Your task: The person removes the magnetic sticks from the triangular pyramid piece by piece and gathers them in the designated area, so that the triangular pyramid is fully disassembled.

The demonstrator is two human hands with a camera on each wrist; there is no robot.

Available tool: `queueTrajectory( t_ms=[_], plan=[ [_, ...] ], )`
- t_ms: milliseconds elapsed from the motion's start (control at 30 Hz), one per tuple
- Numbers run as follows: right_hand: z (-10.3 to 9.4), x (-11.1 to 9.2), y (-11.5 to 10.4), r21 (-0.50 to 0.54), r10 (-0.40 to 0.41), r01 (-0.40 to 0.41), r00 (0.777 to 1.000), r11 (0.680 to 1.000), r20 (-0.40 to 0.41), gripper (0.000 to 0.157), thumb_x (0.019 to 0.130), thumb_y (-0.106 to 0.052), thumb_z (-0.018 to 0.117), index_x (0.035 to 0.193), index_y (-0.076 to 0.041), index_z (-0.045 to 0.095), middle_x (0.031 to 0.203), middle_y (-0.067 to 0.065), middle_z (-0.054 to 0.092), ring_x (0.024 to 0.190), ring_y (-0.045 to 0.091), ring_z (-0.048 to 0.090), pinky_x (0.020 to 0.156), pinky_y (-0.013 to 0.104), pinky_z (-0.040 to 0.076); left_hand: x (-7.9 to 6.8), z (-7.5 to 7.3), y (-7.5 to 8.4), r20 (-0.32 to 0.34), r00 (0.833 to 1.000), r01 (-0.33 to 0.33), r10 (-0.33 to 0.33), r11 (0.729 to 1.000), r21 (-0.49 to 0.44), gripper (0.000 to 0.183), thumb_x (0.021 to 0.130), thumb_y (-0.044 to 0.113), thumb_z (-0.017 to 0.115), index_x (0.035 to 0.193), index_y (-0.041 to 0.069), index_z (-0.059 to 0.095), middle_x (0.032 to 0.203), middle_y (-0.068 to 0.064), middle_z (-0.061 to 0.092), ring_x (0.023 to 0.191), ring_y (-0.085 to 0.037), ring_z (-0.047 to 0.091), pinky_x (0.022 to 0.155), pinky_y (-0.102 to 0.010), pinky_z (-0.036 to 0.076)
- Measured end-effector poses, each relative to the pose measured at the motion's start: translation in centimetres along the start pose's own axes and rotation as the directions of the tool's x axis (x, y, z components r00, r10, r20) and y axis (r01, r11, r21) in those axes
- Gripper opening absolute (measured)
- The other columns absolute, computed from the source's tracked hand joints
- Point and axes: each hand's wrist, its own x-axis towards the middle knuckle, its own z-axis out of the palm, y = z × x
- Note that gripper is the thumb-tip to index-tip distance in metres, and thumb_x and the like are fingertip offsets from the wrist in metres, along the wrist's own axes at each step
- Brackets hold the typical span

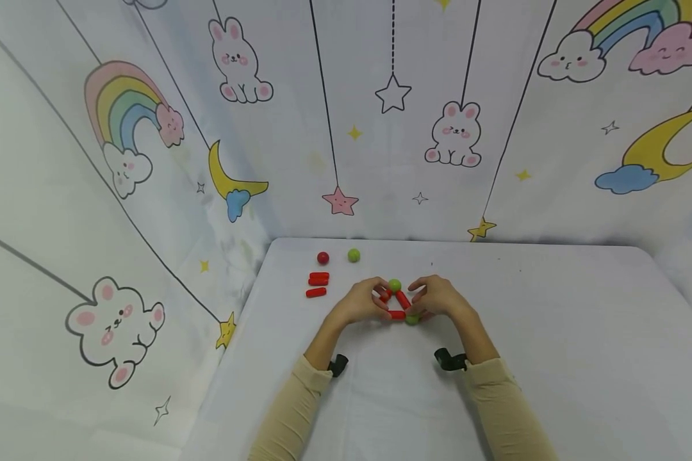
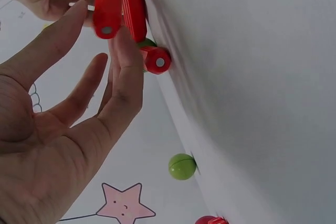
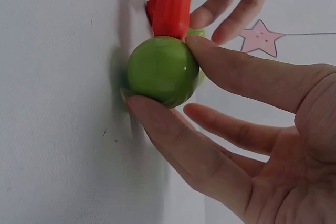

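My right hand [image 1: 438,298] pinches a green ball [image 3: 164,72] between thumb and fingertips. A red rod [image 3: 173,4] with ribbed sides joins that ball. My left hand [image 1: 366,301] is at this rod's other end, where a round silvery spot shows in the left wrist view. One left fingertip lies right at the rod's side, while the thumb stands slightly off it with a narrow gap. Behind are a second red rod [image 1: 403,299], another green ball [image 1: 395,285] at its far end, and a third red rod [image 2: 156,60] partly hidden by the left fingers. Together they form a triangle outline.
Back left on the white-covered table [image 1: 553,333] lie a loose red ball [image 1: 323,258], a loose green ball [image 1: 354,255] and several red rods [image 1: 318,282]. A patterned cloth wall [image 1: 300,160] rises behind the table and along its left side.
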Motion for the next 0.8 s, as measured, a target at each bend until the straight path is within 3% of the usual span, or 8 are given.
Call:
queueTrajectory(
  t_ms=[367, 800],
  plan=[
    [-0.04, 0.37, 0.43, 0.033, -0.009, 0.008, 0.999, 0.999, 0.032, 0.062, 0.08, -0.005, 0.089, 0.135, 0.003, 0.062, 0.11, 0.017, 0.07, 0.085, 0.023, 0.072, 0.072, 0.038, 0.064, 0.52, 0.53, -0.62, -0.014, 1.0, 0.011, -0.01, 1.0, 0.011, 0.056, 0.082, 0.003, 0.087, 0.133, 0.006, 0.063, 0.12, -0.015, 0.068, 0.087, -0.013, 0.07, 0.077, -0.028, 0.058],
    [0.34, 0.45, 0.04, 0.024, 0.005, -0.006, 0.999, 1.0, 0.039, 0.065, 0.079, -0.003, 0.09, 0.136, 0.004, 0.06, 0.112, 0.017, 0.071, 0.089, 0.024, 0.071, 0.073, 0.038, 0.063, 0.17, 0.1, -0.17, 0.007, 1.0, -0.003, 0.003, 1.0, 0.027, 0.057, 0.082, 0.0, 0.087, 0.133, 0.004, 0.063, 0.116, -0.017, 0.069, 0.083, -0.013, 0.069, 0.075, -0.027, 0.058]
  ],
)
